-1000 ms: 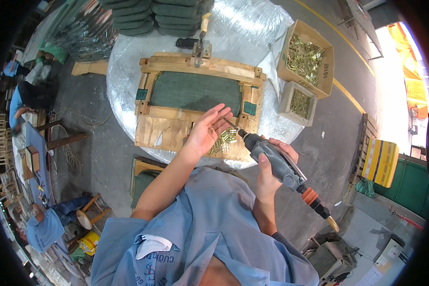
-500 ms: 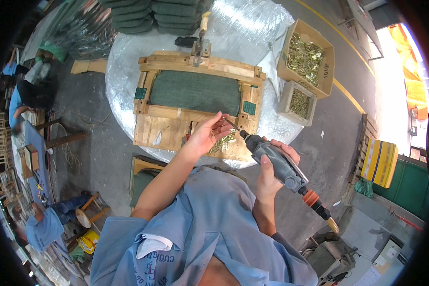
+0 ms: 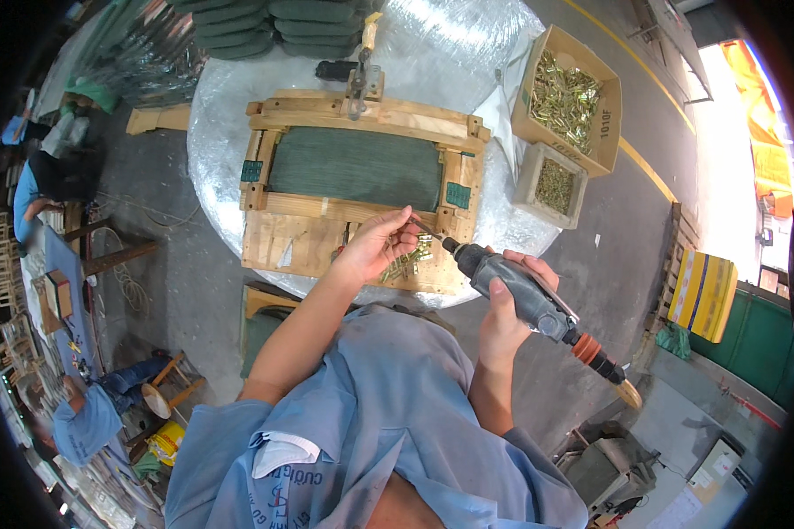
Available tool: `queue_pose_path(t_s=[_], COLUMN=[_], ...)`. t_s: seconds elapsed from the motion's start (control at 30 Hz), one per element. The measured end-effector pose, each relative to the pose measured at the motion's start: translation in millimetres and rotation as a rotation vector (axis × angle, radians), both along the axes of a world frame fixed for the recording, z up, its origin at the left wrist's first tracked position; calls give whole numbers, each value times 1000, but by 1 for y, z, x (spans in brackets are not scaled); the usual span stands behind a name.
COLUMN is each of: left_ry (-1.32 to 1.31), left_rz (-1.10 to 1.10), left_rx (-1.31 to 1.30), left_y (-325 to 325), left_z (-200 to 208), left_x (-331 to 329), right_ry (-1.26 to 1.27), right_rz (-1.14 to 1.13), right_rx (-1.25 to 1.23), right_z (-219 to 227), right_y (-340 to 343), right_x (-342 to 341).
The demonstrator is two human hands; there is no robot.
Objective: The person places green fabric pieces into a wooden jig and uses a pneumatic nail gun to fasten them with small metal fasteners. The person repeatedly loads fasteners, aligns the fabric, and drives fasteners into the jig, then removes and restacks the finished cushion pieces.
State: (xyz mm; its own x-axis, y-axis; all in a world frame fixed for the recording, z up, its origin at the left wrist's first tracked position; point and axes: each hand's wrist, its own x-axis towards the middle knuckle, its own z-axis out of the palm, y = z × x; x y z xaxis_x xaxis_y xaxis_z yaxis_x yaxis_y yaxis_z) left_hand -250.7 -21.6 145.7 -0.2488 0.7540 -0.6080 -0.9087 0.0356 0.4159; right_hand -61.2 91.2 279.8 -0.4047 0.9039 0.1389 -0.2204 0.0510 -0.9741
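Observation:
My right hand (image 3: 507, 322) is wrapped round the grey body of a power screwdriver (image 3: 525, 298), which has an orange-red collar and a hose at its rear end. Its thin bit points up and left, to the fingertips of my left hand (image 3: 378, 248). Those fingers are pinched at the bit's tip; whatever is between them is too small to make out. Beneath the left hand, brass-coloured metal fittings (image 3: 415, 256) lie in a pile on a wooden jig (image 3: 282, 236). A dark green fabric pad (image 3: 353, 167) lies inside the jig's frame, beyond both hands.
A toggle clamp (image 3: 358, 93) stands at the jig's far edge. Right of it are a cardboard box (image 3: 605, 132) and a smaller tray (image 3: 576, 212) of metal parts. Green cushions (image 3: 313, 35) are stacked at the back of the plastic-wrapped table (image 3: 216, 176). Co-workers (image 3: 84, 423) are at far left.
The left fingers have curled in more closely at the bit's tip. The screwdriver's rear end has swung slightly to the right. The table and jig appear shifted slightly left in view.

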Motion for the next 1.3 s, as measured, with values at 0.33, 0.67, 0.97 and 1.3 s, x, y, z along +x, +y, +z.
queue_pose_path(t_s=[0.33, 0.67, 0.97, 1.3], left_ry=[186, 184, 169, 200], left_rz=[161, 178, 219, 187], left_rx=[-220, -390, -416, -439], left_y=[16, 17, 23, 21], left_z=[-41, -38, -42, -42], left_x=[-35, -63, -64, -60], right_ry=[-160, -258, -332, -408], right_rz=[1, 14, 63, 150], right_rx=[175, 192, 209, 222], right_z=[-32, -71, -79, -80], right_y=[65, 112, 124, 141], right_x=[-44, -103, -121, -140])
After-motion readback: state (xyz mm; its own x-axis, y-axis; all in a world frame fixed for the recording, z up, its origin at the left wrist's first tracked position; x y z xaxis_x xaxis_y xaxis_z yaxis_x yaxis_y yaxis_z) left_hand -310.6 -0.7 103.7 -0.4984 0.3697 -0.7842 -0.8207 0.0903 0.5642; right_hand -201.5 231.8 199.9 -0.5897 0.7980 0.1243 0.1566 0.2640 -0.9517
